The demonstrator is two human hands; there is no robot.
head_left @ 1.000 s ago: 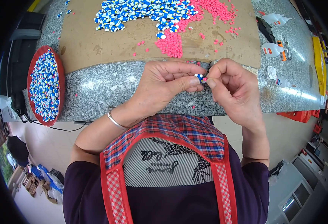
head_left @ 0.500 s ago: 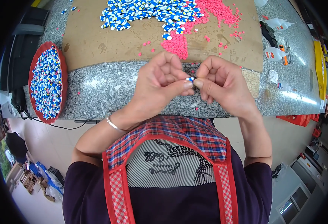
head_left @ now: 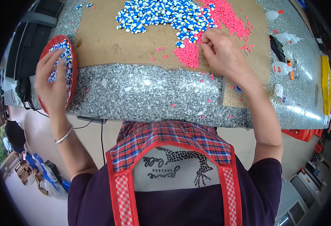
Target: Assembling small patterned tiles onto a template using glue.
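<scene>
My left hand [head_left: 52, 84] reaches out to the left over a red round tray [head_left: 72, 77] full of small blue-and-white pieces, fingers spread above them. My right hand [head_left: 222, 52] rests on a brown board [head_left: 109, 41], fingertips pinched together at the edge of a heap of small pink pieces [head_left: 188, 54]. A large pile of blue-and-white pieces [head_left: 161, 15] lies just beyond it on the board. Whether the right fingers hold a piece is hidden.
The board lies on a speckled grey stone counter [head_left: 135, 98] with stray pink pieces scattered on it. Several white glue bottles [head_left: 282, 67] with orange tips stand at the right. A black case [head_left: 29, 41] sits beyond the tray at the left.
Both hands were together at the counter's front edge, pinching a small blue-and-white piece. Now they are apart: the left has gone to the red tray, the right to the pink heap.
</scene>
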